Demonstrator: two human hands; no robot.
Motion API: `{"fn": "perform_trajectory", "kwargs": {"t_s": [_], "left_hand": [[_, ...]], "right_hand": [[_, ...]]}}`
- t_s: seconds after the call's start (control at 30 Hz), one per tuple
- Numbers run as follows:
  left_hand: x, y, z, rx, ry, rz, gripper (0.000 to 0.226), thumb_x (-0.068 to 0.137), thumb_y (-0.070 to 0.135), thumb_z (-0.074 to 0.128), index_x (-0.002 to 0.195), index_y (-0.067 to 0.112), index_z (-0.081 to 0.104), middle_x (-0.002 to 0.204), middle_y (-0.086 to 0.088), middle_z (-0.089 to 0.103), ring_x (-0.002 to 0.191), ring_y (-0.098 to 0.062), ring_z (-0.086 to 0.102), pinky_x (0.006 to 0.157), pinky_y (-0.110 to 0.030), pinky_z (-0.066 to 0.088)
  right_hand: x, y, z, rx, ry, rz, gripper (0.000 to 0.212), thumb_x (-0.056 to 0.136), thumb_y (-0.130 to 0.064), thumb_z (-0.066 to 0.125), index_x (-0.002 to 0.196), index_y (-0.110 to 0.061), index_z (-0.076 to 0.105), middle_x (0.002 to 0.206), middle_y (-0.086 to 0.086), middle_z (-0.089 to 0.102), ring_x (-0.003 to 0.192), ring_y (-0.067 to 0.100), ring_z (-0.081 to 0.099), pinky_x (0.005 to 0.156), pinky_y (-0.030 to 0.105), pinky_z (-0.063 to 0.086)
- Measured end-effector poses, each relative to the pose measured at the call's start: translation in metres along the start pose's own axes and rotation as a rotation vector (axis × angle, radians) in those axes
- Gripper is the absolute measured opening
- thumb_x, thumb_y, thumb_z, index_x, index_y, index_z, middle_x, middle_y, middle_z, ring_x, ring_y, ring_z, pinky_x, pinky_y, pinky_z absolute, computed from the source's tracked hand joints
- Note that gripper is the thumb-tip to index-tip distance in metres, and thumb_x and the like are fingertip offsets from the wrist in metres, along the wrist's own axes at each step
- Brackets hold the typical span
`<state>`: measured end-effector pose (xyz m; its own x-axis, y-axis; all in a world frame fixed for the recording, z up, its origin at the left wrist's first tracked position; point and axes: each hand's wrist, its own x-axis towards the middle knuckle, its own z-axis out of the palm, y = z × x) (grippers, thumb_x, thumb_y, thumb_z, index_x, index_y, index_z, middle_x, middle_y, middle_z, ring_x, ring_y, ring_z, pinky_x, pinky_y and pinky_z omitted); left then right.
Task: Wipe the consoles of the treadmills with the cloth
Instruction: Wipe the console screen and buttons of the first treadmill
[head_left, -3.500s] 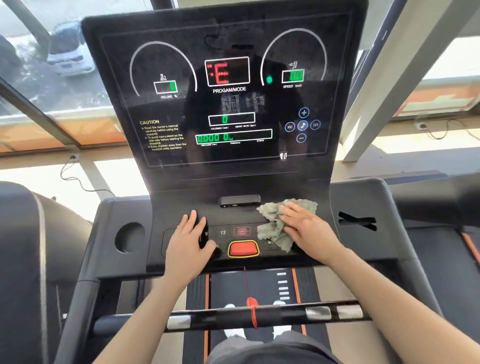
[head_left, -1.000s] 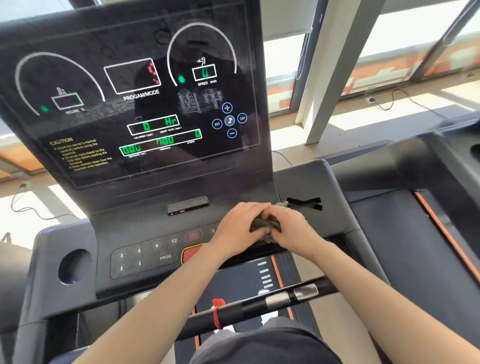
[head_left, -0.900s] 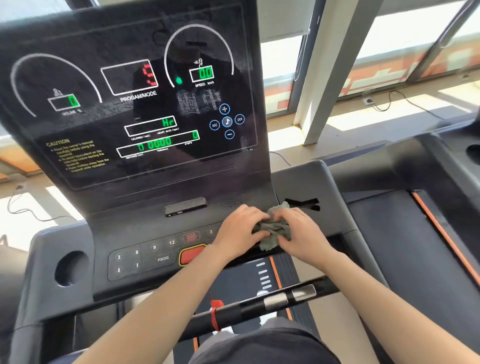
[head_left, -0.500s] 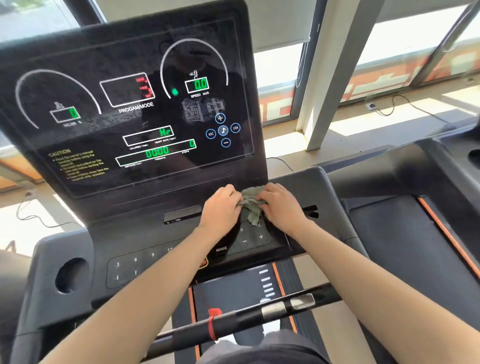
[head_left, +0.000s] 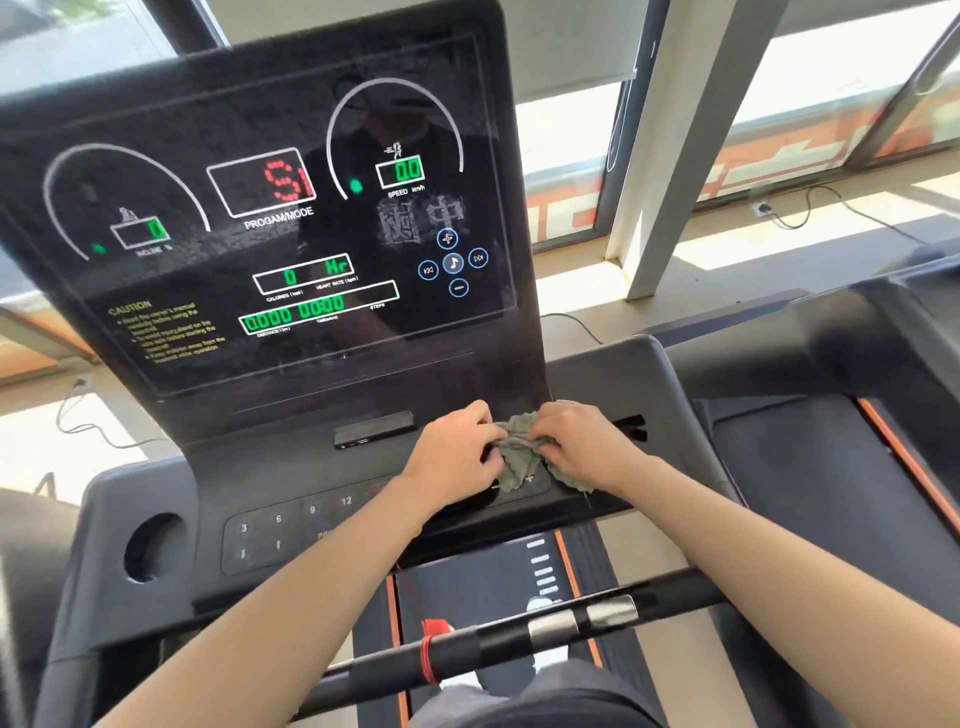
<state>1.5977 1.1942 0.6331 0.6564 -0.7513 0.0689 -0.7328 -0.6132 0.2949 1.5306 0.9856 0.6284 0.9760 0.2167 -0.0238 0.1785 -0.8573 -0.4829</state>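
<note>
**Cloth position.** The cloth (head_left: 519, 457) is grey-green and crumpled. It lies on the lower control panel (head_left: 311, 467) of the treadmill console (head_left: 597, 374), at the panel's right end, just below the upright display (head_left: 260, 270).

**Hands.** Both hands are on the cloth.
- The left hand (head_left: 457, 452) grasps the left side, with its fingers curled into the fabric.
- The right hand (head_left: 582, 447) grasps the right side in the same way.
- Each grip is closed on the cloth, and the fingertips of the two hands nearly meet over the bunched fabric.
- One flap of cloth trails under the right hand toward the panel's front edge.

**Display.** The display is lit. Red characters show in the PROGAM/MODE window, and the speed, incline, distance and time fields show green zeros. Round blue music keys sit at its lower right.

**Lower panel.**
- Number keys (head_left: 280, 525) marked 3, 6, 9 and 12 lie left of the left forearm.
- A narrow black port module (head_left: 374, 428) sits between the display and the keys, just left of the left hand.
- A round cup holder (head_left: 153, 545) is at the far left of the console.
- A dark slot (head_left: 631, 426) lies just beyond the right hand.

**Below the forearms.** A black handlebar (head_left: 493, 644) with metal sensor plates and a red band crosses the view. The running belt (head_left: 467, 587), with orange edge stripes, lies beneath it.

**Surroundings.** A second treadmill (head_left: 831, 467) stands to the right. Behind it are windows and a white pillar (head_left: 675, 130).
</note>
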Motion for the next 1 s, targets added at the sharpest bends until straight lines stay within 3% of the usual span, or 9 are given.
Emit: {"fn": "perform_trajectory", "kwargs": {"t_s": [0.1, 0.33, 0.47, 0.67, 0.77, 1.0], "left_hand": [[0.008, 0.000, -0.004, 0.015, -0.014, -0.047, 0.026, 0.088, 0.045, 0.066, 0.097, 0.022, 0.077, 0.088, 0.004, 0.056, 0.074, -0.020, 0.061, 0.062, -0.031, 0.049], [0.041, -0.014, -0.017, 0.090, 0.158, -0.174, 0.010, 0.086, 0.025, 0.075, 0.091, 0.017, 0.071, 0.086, -0.002, 0.058, 0.073, -0.026, 0.063, 0.048, -0.036, 0.050], [0.024, -0.010, -0.004, -0.006, 0.095, -0.166, 0.012, 0.091, 0.025, 0.072, 0.101, 0.021, 0.076, 0.094, 0.002, 0.060, 0.084, -0.023, 0.063, 0.064, -0.038, 0.054], [-0.002, 0.013, 0.012, -0.173, -0.055, -0.118, 0.018, 0.095, 0.030, 0.067, 0.110, 0.025, 0.074, 0.104, 0.007, 0.059, 0.100, -0.014, 0.049, 0.087, -0.030, 0.044], [-0.017, 0.027, 0.021, -0.193, -0.064, -0.046, 0.014, 0.090, 0.025, 0.070, 0.103, 0.023, 0.074, 0.102, 0.005, 0.060, 0.097, -0.018, 0.049, 0.088, -0.031, 0.045], [-0.065, 0.046, 0.032, -0.187, -0.038, 0.087, 0.009, 0.080, 0.018, 0.075, 0.089, 0.018, 0.072, 0.093, 0.005, 0.059, 0.088, -0.018, 0.050, 0.074, -0.027, 0.046]], "right_hand": [[0.018, 0.003, -0.005, -0.023, 0.042, 0.002, 0.018, 0.090, -0.011, 0.064, 0.103, -0.014, 0.076, 0.098, 0.001, 0.064, 0.096, 0.022, 0.059, 0.084, 0.041, 0.052], [0.054, 0.005, -0.009, -0.092, 0.328, 0.021, 0.011, 0.086, -0.004, 0.067, 0.094, -0.009, 0.071, 0.098, 0.006, 0.062, 0.089, 0.028, 0.058, 0.063, 0.044, 0.056], [0.028, 0.003, 0.001, -0.036, 0.234, 0.004, 0.013, 0.086, -0.006, 0.069, 0.097, -0.010, 0.074, 0.096, 0.004, 0.064, 0.088, 0.027, 0.057, 0.075, 0.045, 0.055], [-0.038, -0.006, 0.017, 0.072, 0.237, 0.094, 0.017, 0.083, -0.006, 0.074, 0.099, -0.011, 0.074, 0.097, 0.001, 0.065, 0.087, 0.025, 0.057, 0.079, 0.033, 0.050], [-0.068, -0.017, 0.031, 0.094, 0.296, 0.165, 0.021, 0.077, -0.002, 0.076, 0.094, -0.012, 0.071, 0.096, 0.001, 0.063, 0.087, 0.024, 0.056, 0.077, 0.032, 0.050], [-0.111, -0.033, 0.069, 0.140, 0.309, 0.157, 0.026, 0.069, 0.005, 0.075, 0.087, -0.013, 0.070, 0.095, -0.001, 0.063, 0.082, 0.022, 0.051, 0.075, 0.032, 0.049]]}}
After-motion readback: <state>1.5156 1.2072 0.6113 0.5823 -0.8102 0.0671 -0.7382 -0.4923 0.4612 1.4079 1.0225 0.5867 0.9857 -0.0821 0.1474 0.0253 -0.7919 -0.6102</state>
